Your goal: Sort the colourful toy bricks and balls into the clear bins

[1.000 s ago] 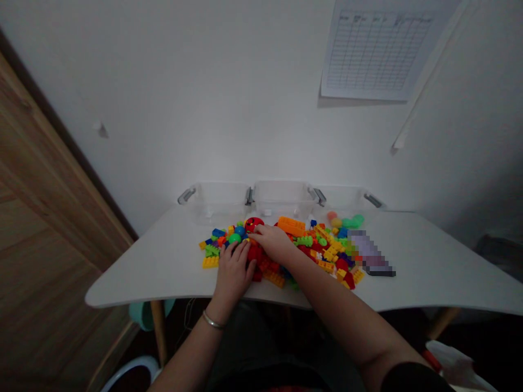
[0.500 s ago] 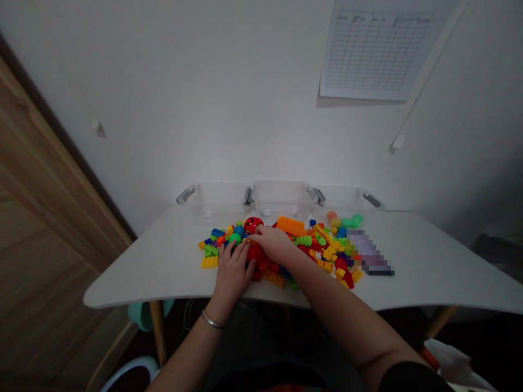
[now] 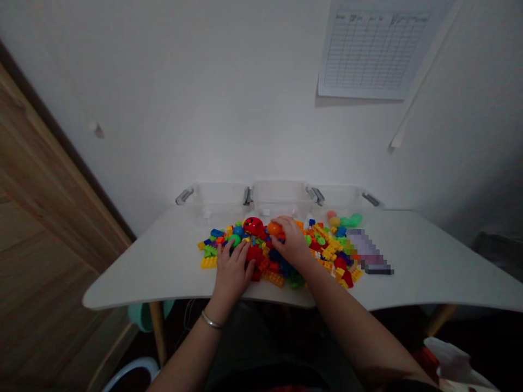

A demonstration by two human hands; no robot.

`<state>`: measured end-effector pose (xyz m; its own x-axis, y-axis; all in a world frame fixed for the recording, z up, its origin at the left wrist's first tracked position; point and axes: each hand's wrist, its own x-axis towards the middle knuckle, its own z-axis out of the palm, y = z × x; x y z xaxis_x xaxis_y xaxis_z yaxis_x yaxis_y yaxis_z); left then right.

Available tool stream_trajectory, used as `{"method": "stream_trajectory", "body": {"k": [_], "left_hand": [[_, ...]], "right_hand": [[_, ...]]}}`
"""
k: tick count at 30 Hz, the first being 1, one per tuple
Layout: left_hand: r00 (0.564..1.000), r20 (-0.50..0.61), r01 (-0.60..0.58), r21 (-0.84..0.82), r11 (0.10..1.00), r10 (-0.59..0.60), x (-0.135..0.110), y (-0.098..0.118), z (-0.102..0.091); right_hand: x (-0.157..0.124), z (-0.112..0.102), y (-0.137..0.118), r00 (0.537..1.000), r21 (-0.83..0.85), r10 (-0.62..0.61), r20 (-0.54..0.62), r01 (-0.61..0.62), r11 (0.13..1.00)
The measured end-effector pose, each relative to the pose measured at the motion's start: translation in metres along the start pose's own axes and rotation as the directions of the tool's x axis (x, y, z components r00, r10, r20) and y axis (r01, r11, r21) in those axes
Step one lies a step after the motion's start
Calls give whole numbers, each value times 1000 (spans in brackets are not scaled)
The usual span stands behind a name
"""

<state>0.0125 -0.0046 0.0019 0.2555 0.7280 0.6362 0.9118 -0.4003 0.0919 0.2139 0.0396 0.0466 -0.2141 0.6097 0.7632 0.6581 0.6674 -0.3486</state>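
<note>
Near the front edge of the counter (image 3: 433, 267), the left hand (image 3: 232, 267) is spreading its fingers over red bricks (image 3: 254, 253), and the right hand (image 3: 292, 242) is curling around an orange ball (image 3: 274, 228). A loosening grip could be sending the ball rolling over that edge; pressing could be pushing bricks off it. Open room is lying toward the left end, with clear tubs (image 3: 281, 198) lining the back edge.

Brick pile (image 3: 322, 256) in front of bins (image 3: 280, 198)
</note>
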Motion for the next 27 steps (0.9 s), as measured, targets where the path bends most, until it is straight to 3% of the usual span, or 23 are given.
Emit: {"method": "stream_trajectory", "body": {"k": [2, 5, 6, 8, 11, 15, 19, 23, 27], "left_hand": [[1000, 1, -3, -3, 1000, 3, 0, 0, -1], [1000, -8, -6, 1, 1000, 6, 0, 0, -1], [1000, -12, -4, 4, 1000, 4, 0, 0, -1], [1000, -20, 1, 8, 1000, -1, 0, 0, 0], [999, -33, 3, 14, 1000, -3, -1, -1, 0], [998, -53, 14, 24, 1000, -12, -1, -1, 1], [998, -62, 17, 29, 999, -15, -1, -1, 1], [999, -38, 18, 24, 1000, -17, -1, -1, 1], [1000, -13, 23, 7, 1000, -23, 0, -1, 1]], "right_hand": [[-4, -17, 14, 976, -27, 48, -213, -55, 998], [-4, -49, 46, 855, -61, 159, -494, -217, 974], [-3, -60, 58, 814, -64, 182, -551, -259, 964], [1, -77, 84, 785, -96, 186, -591, -297, 950], [8, -91, 114, 813, -179, 208, -543, -354, 918], [13, -92, 135, 852, -304, 285, -439, -440, 845], [16, -89, 141, 855, -390, 366, -366, -498, 774], [19, -87, 139, 876, -517, 403, -264, -481, 708], [18, -84, 136, 860, -696, 501, -102, -421, 582]]}}
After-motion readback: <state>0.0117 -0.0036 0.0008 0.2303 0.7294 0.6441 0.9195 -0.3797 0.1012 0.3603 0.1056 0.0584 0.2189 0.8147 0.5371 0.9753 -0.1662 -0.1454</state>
